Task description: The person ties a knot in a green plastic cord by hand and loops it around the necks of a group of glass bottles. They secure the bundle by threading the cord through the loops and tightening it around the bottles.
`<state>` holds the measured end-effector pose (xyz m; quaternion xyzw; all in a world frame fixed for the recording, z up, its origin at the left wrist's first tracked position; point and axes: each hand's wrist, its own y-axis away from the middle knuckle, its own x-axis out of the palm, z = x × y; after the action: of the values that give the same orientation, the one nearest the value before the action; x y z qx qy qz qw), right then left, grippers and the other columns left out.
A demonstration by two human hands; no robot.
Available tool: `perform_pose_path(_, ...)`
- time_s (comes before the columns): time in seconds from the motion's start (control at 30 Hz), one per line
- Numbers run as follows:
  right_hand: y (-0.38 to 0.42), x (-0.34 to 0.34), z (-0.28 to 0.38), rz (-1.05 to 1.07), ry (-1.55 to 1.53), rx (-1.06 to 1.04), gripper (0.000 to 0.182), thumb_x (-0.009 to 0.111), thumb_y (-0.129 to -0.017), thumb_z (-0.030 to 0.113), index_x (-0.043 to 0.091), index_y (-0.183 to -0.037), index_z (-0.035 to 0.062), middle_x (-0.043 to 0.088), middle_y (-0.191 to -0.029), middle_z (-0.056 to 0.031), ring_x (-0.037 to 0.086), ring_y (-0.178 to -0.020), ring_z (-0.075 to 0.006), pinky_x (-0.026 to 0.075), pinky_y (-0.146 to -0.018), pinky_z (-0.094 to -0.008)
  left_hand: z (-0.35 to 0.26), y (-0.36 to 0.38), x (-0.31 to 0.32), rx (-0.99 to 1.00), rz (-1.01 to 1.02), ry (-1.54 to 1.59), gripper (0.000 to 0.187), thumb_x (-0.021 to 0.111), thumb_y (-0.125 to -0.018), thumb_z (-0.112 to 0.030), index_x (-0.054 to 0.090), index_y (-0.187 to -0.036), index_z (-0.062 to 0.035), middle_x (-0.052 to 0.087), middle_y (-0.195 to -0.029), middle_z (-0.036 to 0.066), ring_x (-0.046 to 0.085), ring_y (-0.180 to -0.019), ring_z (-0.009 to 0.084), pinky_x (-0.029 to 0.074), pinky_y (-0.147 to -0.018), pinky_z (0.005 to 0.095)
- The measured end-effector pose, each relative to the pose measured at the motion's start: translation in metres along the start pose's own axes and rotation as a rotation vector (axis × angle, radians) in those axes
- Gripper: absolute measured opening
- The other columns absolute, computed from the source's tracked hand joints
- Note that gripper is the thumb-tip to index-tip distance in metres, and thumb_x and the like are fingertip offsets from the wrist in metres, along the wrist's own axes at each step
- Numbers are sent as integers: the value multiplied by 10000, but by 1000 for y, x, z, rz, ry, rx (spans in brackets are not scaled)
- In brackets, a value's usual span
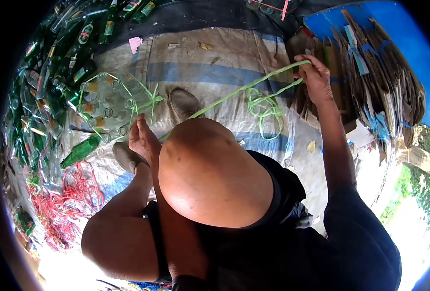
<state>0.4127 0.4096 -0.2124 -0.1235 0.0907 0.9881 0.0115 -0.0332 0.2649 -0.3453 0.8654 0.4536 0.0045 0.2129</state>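
A bundle of clear glass bottles [109,112] lies on the sheet at the left, with green plastic twine [152,99] wound around it and knotted at its right side. My left hand [143,139] is at the bundle's near edge, its fingers closed on the twine there. Out to the right and raised, my right hand [314,80] grips a long strand of the same twine. That strand runs taut down to the left and passes behind my knee. Loose loops of twine [266,109] hang below my right hand. A green bottle [80,151] lies beside the bundle.
Many green bottles [81,46] are heaped along the left. Tangled red twine [64,208] lies nearer me. Stacked flattened cardboard [375,77] stands at the right before a blue panel [409,29]. A striped woven sheet [200,53] covers the ground; my shoes [183,103] rest on it.
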Motion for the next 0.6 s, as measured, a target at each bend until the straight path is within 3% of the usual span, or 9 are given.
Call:
perform_pose_path(0.1, -2, 11, 28, 104, 58, 48, 226, 662, -994, 152, 717, -1176, 29, 729, -980, -35, 660, -826, -121, 571, -786, -305, 2, 0, 2, 13, -16, 17, 284, 689, -975, -224, 786, -1062, 29, 763, -957, 71, 628, -891, 155, 480, -897, 328)
perform_pose_path(0.17, -8, 18, 38, 391, 847, -3, 384, 734, -926, 186, 670, -1268, 26, 740, -1009, -106, 692, -884, -209, 562, -845, -332, 5, 2, 7, 40, -46, 126, 239, 686, -973, -160, 783, -1053, 43, 762, -955, 87, 635, -872, 161, 495, -868, 317)
perform_pose_path(0.2, -15, 14, 21, 535, 931, 56, 529, 803, -824, 218, 632, -1280, 13, 710, -1137, -186, 680, -1011, -308, 536, -926, -369, 8, 4, 10, 163, -46, 224, 199, 684, -968, -108, 781, -1037, 51, 759, -957, 85, 644, -864, 152, 506, -844, 296)
perform_pose_path(0.27, -11, 20, -4, 528, 1096, -301, 496, 798, -802, 143, 636, -1260, 40, 649, -1222, -173, 657, -1007, -292, 535, -895, -387, 5, 7, 10, 213, -80, 231, 178, 693, -963, -95, 779, -994, 58, 737, -886, 49, 620, -801, 117, 504, -780, 277)
perform_pose_path(0.3, -10, 34, -4, 557, 1149, -308, 510, 791, -803, 145, 630, -1275, 41, 633, -1267, -183, 662, -1039, -314, 533, -909, -390, 1, 9, 13, 221, -113, 233, 176, 699, -961, -93, 777, -960, 66, 723, -832, 35, 599, -761, 99, 495, -746, 271)
perform_pose_path(0.37, -7, 86, 13, 609, 912, -166, 479, 764, -771, 147, 648, -1216, 12, 650, -1241, -211, 623, -1202, -362, 497, -1014, -432, -2, 10, 15, 235, -189, 106, 179, 706, -954, -102, 772, -929, 63, 700, -765, 14, 567, -712, 76, 477, -675, 268)
perform_pose_path(0.43, 1, 148, 26, 582, 665, -445, 212, 668, -873, 49, 700, -1075, -5, 707, -1048, -163, 691, -1011, -350, 543, -916, -402, -5, 13, 16, 225, -219, 94, 186, 713, -957, -120, 770, -937, 55, 698, -722, 23, 555, -664, 76, 475, -637, 275)
perform_pose_path(0.5, 10, 210, 57, 663, 478, -403, 173, 656, -905, 29, 698, -1069, -8, 696, -1011, -162, 691, -962, -330, 550, -875, -379, -2, 12, 14, 268, -230, 21, 189, 720, -958, -142, 769, -943, 41, 672, -668, 45, 538, -618, 81, 466, -603, 287)
perform_pose_path(0.6, 9, 291, 86, 800, 430, -739, 141, 644, -912, -14, 692, -1044, -5, 672, -945, -132, 673, -891, -302, 547, -801, -352, -10, 14, 13, 204, -263, -33, 189, 721, -953, -172, 768, -937, 10, 624, -612, 83, 524, -565, 107, 457, -575, 314)
